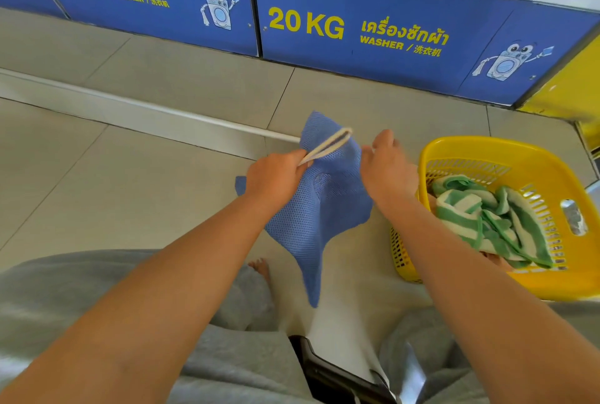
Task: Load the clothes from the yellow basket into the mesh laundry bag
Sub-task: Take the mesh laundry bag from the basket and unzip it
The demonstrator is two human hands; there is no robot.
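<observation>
A blue mesh laundry bag hangs in the air in front of me, limp and flat, with a white cord loop sticking up at its top. My left hand grips the bag's top edge and the cord. My right hand pinches the bag's opposite top edge. To the right, on the floor, stands the yellow basket holding green-and-white striped clothes.
Blue panels of the 15 KG and 20 KG washers run along the far side of the tiled floor. My grey-clad knees fill the bottom of the view. A bare foot shows below the bag.
</observation>
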